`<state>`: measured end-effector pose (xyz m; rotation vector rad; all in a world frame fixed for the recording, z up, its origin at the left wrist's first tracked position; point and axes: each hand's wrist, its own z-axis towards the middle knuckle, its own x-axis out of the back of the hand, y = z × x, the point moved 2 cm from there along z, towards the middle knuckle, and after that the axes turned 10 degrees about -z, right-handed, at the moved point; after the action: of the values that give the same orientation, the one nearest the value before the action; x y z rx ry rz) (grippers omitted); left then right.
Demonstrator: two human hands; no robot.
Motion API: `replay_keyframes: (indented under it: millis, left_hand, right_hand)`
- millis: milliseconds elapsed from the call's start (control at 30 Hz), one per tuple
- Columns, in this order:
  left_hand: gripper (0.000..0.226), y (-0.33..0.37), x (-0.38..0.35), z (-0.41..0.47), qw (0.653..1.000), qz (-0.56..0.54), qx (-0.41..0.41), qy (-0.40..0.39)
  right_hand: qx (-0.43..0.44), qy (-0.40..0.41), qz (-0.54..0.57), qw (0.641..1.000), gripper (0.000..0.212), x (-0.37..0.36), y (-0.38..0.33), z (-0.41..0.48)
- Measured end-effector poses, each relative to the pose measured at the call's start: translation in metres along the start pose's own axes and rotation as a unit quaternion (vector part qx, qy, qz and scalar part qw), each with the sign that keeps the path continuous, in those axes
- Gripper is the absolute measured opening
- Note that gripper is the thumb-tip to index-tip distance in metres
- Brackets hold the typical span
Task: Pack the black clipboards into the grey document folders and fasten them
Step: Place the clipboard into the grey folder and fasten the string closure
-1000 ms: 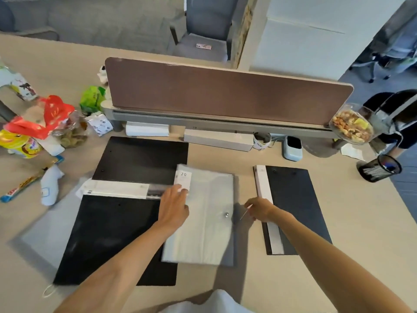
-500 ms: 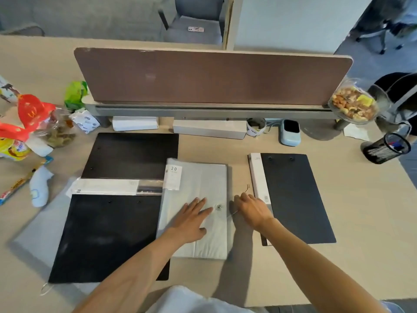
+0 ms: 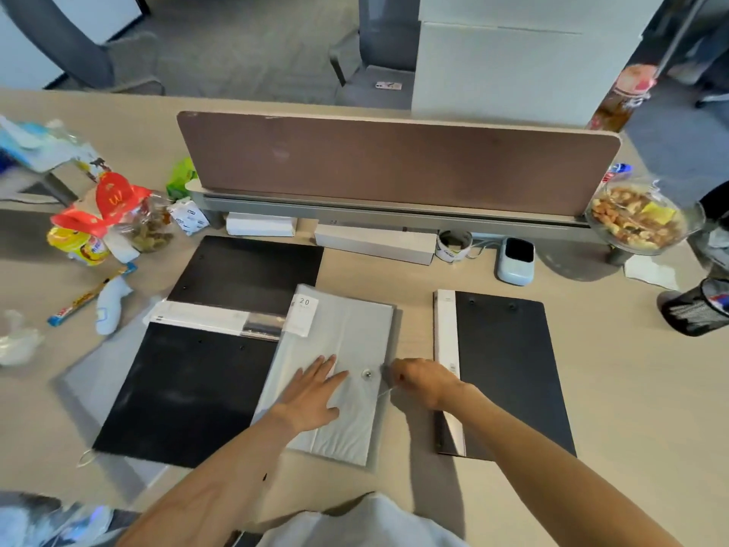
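A grey document folder [image 3: 347, 333] lies closed in the middle of the desk, with a white "20" label at its top left and a round button [image 3: 367, 374] near its right edge. My left hand [image 3: 313, 392] rests flat on the folder, fingers spread. My right hand [image 3: 420, 379] sits just right of the button, pinching the folder's thin string. To the left lie two black clipboards [image 3: 185, 392], one behind the other [image 3: 252, 270], over another grey folder [image 3: 90, 384]. A third black clipboard [image 3: 509, 369] lies to the right.
A brown divider panel [image 3: 394, 159] runs across the back of the desk. Snack bags [image 3: 106, 219] and wrappers crowd the left. White boxes [image 3: 374, 242], a cup, a small blue device [image 3: 514, 260], a bowl of nuts [image 3: 637, 221] and a black pen holder [image 3: 696, 309] stand behind and right.
My left hand slid down from the folder's label to lie flat near the button. My right hand moved closer to the button with the string. The camera view shifted.
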<state>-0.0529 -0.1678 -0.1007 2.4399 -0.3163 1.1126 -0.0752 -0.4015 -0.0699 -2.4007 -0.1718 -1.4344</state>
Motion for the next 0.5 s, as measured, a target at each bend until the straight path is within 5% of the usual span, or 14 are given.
replay_keyframes:
  millis: [333, 500]
  left_hand:
    - [0.074, 0.005, -0.001, 0.015, 0.999, -0.046, 0.003, 0.028]
    - [0.071, -0.001, -0.008, 0.018, 0.998, -0.024, -0.023, 0.05]
  right_hand:
    - [0.035, 0.005, 0.101, 0.994, 0.018, 0.022, 0.008, -0.006]
    - [-0.03, 0.014, 0.202, 0.979, 0.016, 0.022, 0.01, -0.004]
